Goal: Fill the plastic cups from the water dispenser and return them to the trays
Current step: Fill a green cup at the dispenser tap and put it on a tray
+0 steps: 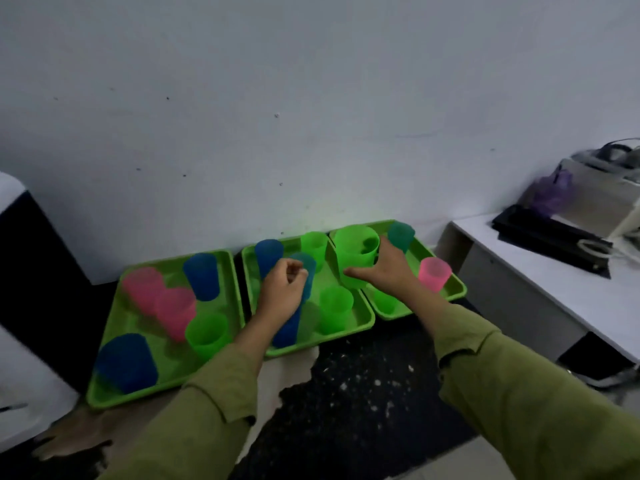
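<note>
Right hand (389,270) is reaching forward with its thumb across the front of a green cup (353,249) and the fingers wrapped behind it, so a solid grasp. The cup is upright, over the seam between the middle tray (322,339) and the right tray (460,289). Left hand (282,292) hangs over the middle tray with its fingers curled in, right against a teal cup (309,268), but it's too blurry to tell if it's actually gripping it. The cups are all translucent, tapered plastic in pink, blue and green. The trays are glossy green rectangles with raised rims and sit side by side. Olive sleeves (519,393) with buttoned cuffs cover both arms.
</note>
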{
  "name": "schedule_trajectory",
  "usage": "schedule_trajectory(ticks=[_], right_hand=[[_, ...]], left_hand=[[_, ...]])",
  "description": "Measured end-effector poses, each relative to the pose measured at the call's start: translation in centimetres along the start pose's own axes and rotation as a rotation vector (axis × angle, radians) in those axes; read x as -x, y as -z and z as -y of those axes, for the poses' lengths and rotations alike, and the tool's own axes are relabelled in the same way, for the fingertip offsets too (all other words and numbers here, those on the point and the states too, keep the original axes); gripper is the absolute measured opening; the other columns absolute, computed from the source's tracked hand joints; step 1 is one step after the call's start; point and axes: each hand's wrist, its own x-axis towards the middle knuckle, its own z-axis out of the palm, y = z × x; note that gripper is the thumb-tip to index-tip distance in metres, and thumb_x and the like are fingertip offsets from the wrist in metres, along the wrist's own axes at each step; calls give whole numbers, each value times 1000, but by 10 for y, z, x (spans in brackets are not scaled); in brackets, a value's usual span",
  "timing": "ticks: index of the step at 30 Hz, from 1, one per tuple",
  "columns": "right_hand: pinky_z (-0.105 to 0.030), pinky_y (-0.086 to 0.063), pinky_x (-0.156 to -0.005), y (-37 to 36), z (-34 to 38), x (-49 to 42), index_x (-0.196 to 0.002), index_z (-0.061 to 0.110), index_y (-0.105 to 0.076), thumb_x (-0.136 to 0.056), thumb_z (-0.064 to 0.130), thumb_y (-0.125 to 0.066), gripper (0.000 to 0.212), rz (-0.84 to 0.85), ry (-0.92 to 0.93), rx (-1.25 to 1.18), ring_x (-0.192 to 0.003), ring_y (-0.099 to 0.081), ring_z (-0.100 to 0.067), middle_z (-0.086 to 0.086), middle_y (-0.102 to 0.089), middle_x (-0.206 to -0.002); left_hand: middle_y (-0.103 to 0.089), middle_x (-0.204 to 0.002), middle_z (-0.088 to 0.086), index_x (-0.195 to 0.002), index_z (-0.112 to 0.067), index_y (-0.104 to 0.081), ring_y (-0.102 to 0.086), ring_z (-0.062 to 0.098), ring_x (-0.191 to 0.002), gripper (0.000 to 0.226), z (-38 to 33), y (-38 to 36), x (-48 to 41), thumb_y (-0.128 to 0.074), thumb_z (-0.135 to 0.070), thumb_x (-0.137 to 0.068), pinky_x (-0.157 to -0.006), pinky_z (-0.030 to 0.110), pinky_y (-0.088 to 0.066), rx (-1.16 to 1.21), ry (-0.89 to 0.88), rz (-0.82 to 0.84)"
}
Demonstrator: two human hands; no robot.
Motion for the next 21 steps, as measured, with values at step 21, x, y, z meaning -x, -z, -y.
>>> schedule_trajectory(ticks=[21], right_hand=[[-40,-47,-87,-11,-150,-200,-123,5,-41,-62,16,-84,76,162,-135,-51,-108,-54,-33,-17,-57,-117]], left_hand=[[-43,-141,17,-136,-5,-40,-42,28,-129,50,16,-157,-130,-56,-15,-90,-103,28,-33,-418,166,383]])
